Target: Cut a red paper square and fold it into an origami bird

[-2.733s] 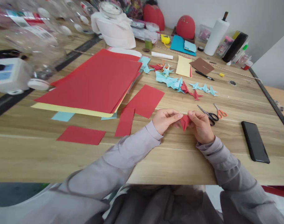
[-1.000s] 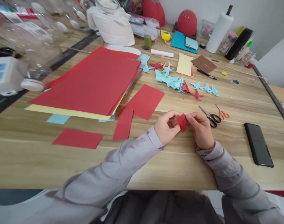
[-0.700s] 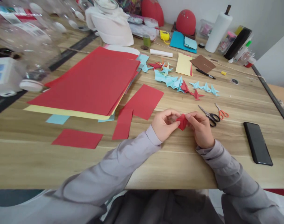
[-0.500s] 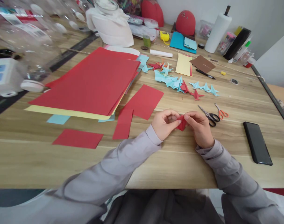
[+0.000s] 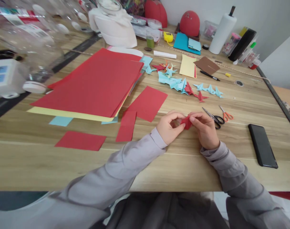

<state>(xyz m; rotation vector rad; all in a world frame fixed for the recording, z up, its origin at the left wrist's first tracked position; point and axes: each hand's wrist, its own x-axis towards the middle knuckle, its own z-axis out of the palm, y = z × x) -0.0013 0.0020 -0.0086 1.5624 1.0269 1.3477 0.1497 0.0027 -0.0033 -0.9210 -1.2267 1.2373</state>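
A small folded piece of red paper (image 5: 186, 121) is pinched between both of my hands just above the wooden table (image 5: 159, 165). My left hand (image 5: 170, 127) grips its left side with thumb and fingers closed. My right hand (image 5: 205, 128) grips its right side, fingers closed over it. Most of the fold is hidden by my fingers. Grey sleeves cover both arms.
Scissors (image 5: 217, 116) lie just right of my hands, a black phone (image 5: 262, 145) farther right. Cut red pieces (image 5: 146, 103) and a stack of red sheets (image 5: 94, 84) lie to the left. Folded blue and red paper figures (image 5: 183, 84) sit behind my hands.
Both hands kept working the red fold; it has been pressed smaller and lower between my fingers, and shows less than a second ago.
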